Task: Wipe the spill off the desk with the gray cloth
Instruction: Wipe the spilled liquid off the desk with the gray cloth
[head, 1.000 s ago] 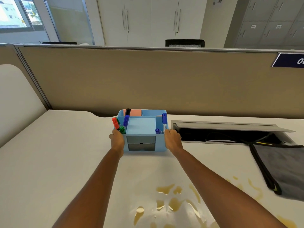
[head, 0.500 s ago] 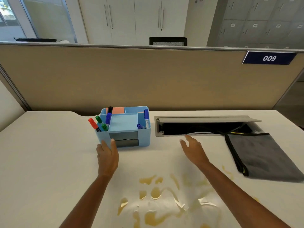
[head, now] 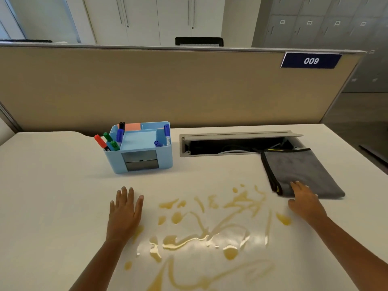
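Observation:
A yellowish spill (head: 207, 229) spreads in streaks and puddles over the near middle of the white desk (head: 52, 185). The folded gray cloth (head: 298, 173) with a black edge lies flat at the right, just beyond the spill. My right hand (head: 304, 198) is at the cloth's near corner, fingertips touching its edge, fingers apart, holding nothing. My left hand (head: 125, 211) lies flat and open on the desk, left of the spill.
A light blue desk organizer (head: 140, 150) with markers and sticky notes stands behind my left hand. An open cable hatch (head: 237, 143) is sunk into the desk behind the cloth. A beige partition (head: 168, 87) closes off the back edge.
Both hands let go of the organizer and drew back. My right hand swung right to the cloth's near corner; my left settled flat beside the spill.

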